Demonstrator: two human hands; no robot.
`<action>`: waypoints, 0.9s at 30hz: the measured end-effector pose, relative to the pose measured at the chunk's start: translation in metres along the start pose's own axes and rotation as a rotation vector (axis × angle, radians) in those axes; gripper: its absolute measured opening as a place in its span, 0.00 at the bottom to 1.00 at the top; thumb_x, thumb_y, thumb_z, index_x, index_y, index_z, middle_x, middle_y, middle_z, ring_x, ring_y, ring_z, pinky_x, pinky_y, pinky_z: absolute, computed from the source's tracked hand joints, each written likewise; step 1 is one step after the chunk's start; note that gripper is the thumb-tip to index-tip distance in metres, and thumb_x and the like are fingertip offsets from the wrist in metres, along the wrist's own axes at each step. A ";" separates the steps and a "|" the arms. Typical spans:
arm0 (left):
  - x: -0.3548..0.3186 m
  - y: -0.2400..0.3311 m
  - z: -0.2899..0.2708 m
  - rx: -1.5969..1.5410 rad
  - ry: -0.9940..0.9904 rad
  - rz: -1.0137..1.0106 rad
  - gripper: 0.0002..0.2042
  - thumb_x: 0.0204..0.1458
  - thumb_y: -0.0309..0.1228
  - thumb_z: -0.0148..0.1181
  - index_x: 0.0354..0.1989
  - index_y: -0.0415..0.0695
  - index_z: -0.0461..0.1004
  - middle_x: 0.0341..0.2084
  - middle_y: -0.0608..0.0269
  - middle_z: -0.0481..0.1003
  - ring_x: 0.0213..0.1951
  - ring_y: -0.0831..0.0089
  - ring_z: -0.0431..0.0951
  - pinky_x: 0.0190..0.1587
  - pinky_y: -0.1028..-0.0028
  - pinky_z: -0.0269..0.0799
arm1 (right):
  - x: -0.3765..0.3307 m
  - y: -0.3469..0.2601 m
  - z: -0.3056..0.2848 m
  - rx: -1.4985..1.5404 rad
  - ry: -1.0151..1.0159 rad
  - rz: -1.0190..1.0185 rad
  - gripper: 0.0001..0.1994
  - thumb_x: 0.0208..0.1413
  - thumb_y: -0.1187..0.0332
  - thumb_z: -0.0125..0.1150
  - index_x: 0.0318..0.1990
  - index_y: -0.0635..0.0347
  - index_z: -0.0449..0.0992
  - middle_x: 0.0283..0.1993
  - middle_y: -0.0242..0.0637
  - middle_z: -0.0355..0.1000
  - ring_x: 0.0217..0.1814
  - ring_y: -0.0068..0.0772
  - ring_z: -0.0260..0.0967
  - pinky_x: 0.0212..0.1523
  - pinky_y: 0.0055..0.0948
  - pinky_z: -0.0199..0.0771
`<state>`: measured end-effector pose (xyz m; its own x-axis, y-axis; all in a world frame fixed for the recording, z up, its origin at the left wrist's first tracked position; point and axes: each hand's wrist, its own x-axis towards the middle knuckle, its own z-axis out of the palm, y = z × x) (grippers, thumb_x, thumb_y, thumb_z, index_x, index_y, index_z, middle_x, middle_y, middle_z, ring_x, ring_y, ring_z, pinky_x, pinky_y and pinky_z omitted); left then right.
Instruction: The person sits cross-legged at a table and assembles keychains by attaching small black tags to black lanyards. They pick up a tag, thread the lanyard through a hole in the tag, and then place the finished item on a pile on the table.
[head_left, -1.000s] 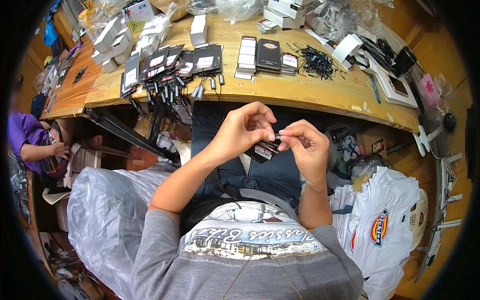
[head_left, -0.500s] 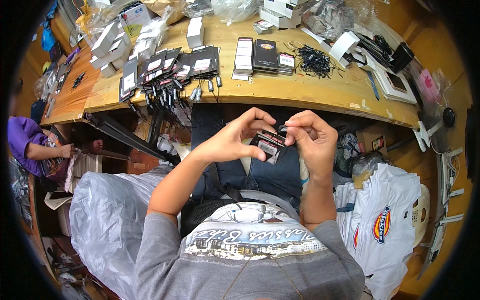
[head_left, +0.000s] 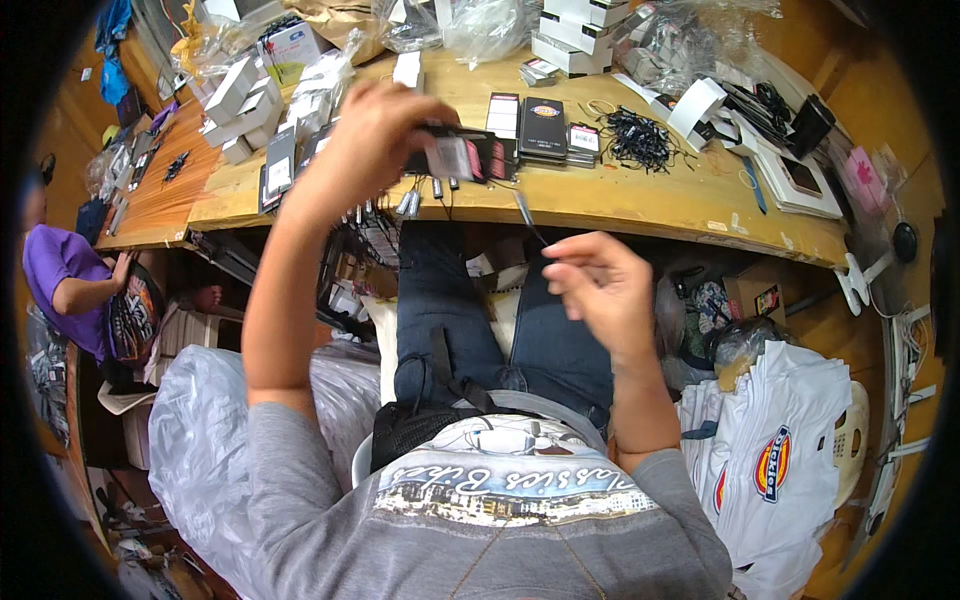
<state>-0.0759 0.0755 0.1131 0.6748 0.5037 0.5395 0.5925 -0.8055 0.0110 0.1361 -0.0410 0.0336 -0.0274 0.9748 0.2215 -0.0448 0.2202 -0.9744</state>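
Yellow wooden tabletop (head_left: 620,200) stretches ahead of us; over its near edge our left hand (head_left: 375,140) grips black rectangular card tags (head_left: 485,160), while our right hand (head_left: 603,288), lower, pinches a thin black cord (head_left: 534,231).

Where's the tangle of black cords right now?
Head view, right of centre: the tangle of black cords lies on the wooden table, beyond the right hand, just right of the small card stack.

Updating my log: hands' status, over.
Left hand holding black tags above table. Right hand at dark cord, grip unclear. Left hand partly hiding tag pile.
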 end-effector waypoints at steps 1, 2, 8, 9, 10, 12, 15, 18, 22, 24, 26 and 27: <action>0.011 -0.017 0.001 0.128 0.037 0.067 0.10 0.35 0.23 0.52 0.29 0.46 0.70 0.26 0.62 0.69 0.37 0.66 0.65 0.46 0.68 0.51 | 0.002 0.011 0.008 0.008 -0.037 -0.023 0.05 0.44 0.79 0.52 0.31 0.65 0.70 0.20 0.31 0.66 0.16 0.12 0.58 0.15 0.12 0.57; 0.025 -0.029 0.002 0.194 -0.054 0.083 0.08 0.36 0.23 0.52 0.27 0.46 0.70 0.25 0.65 0.69 0.39 0.68 0.65 0.48 0.66 0.48 | 0.005 0.022 0.015 0.015 -0.070 -0.045 0.05 0.45 0.78 0.50 0.31 0.65 0.69 0.20 0.31 0.67 0.17 0.13 0.60 0.16 0.13 0.59; 0.045 -0.080 0.050 0.308 -0.437 0.111 0.10 0.36 0.18 0.48 0.24 0.49 0.71 0.27 0.70 0.69 0.43 0.72 0.63 0.50 0.58 0.44 | 0.011 0.028 0.035 -0.394 -0.329 -0.197 0.08 0.46 0.76 0.47 0.37 0.61 0.65 0.24 0.42 0.68 0.23 0.34 0.67 0.26 0.27 0.67; 0.047 -0.083 0.056 0.308 -0.491 0.116 0.12 0.36 0.17 0.47 0.25 0.49 0.71 0.27 0.69 0.69 0.44 0.72 0.63 0.50 0.57 0.44 | 0.013 0.028 0.033 -0.448 -0.322 -0.251 0.08 0.46 0.76 0.48 0.36 0.62 0.66 0.24 0.41 0.69 0.25 0.33 0.68 0.28 0.26 0.67; 0.048 -0.086 0.060 0.309 -0.546 0.120 0.13 0.35 0.16 0.46 0.25 0.49 0.71 0.28 0.68 0.69 0.44 0.71 0.62 0.49 0.55 0.45 | 0.017 0.029 0.030 -0.502 -0.315 -0.306 0.08 0.45 0.77 0.48 0.36 0.63 0.67 0.25 0.40 0.69 0.27 0.32 0.68 0.30 0.24 0.67; 0.050 -0.089 0.068 0.278 -0.494 0.102 0.12 0.35 0.16 0.46 0.26 0.48 0.71 0.30 0.66 0.69 0.45 0.70 0.62 0.49 0.57 0.48 | 0.028 0.026 0.020 -0.636 -0.267 -0.453 0.06 0.44 0.76 0.50 0.32 0.63 0.70 0.26 0.40 0.69 0.31 0.33 0.67 0.33 0.24 0.66; 0.056 -0.094 0.085 0.170 -0.289 0.035 0.10 0.36 0.18 0.48 0.28 0.47 0.70 0.34 0.64 0.67 0.46 0.66 0.61 0.47 0.61 0.53 | 0.064 0.011 -0.005 -0.661 -0.056 -0.458 0.04 0.42 0.74 0.50 0.26 0.62 0.72 0.27 0.43 0.69 0.30 0.41 0.66 0.33 0.31 0.66; 0.075 -0.106 0.112 -0.083 -0.246 -0.036 0.15 0.38 0.33 0.56 0.37 0.45 0.68 0.42 0.58 0.64 0.47 0.60 0.59 0.47 0.66 0.56 | 0.130 0.002 -0.038 -0.885 0.161 -0.431 0.07 0.43 0.71 0.50 0.29 0.62 0.72 0.28 0.42 0.70 0.33 0.42 0.66 0.36 0.33 0.64; 0.107 -0.090 0.141 -0.112 -0.468 -0.223 0.41 0.24 0.51 0.64 0.49 0.43 0.59 0.50 0.50 0.56 0.53 0.54 0.51 0.54 0.64 0.49 | 0.207 0.034 -0.087 -1.129 -0.029 -0.140 0.22 0.38 0.58 0.58 0.42 0.57 0.68 0.42 0.43 0.66 0.48 0.45 0.58 0.47 0.34 0.58; 0.101 -0.092 0.143 -0.107 -0.492 -0.218 0.44 0.21 0.53 0.64 0.50 0.41 0.57 0.51 0.51 0.54 0.54 0.55 0.49 0.55 0.64 0.47 | 0.215 0.031 -0.079 -1.221 -0.187 -0.031 0.35 0.29 0.48 0.62 0.48 0.54 0.63 0.50 0.46 0.59 0.53 0.48 0.51 0.55 0.35 0.48; 0.103 -0.095 0.141 -0.129 -0.553 -0.269 0.46 0.21 0.54 0.64 0.51 0.40 0.56 0.51 0.51 0.53 0.54 0.55 0.48 0.55 0.64 0.47 | 0.222 0.034 -0.074 -1.251 -0.182 0.026 0.37 0.25 0.47 0.64 0.48 0.53 0.63 0.52 0.44 0.56 0.55 0.48 0.48 0.55 0.36 0.48; 0.103 -0.095 0.140 -0.124 -0.578 -0.280 0.46 0.20 0.54 0.64 0.50 0.40 0.56 0.51 0.51 0.53 0.54 0.55 0.49 0.55 0.64 0.47 | 0.226 0.033 -0.074 -1.245 -0.232 0.062 0.38 0.25 0.47 0.64 0.48 0.53 0.63 0.53 0.44 0.55 0.55 0.47 0.48 0.54 0.37 0.48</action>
<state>-0.0010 0.2477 0.0499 0.6507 0.7584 -0.0369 0.7482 -0.6322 0.2011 0.2023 0.1895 0.0488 -0.1754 0.9831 0.0528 0.9255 0.1829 -0.3315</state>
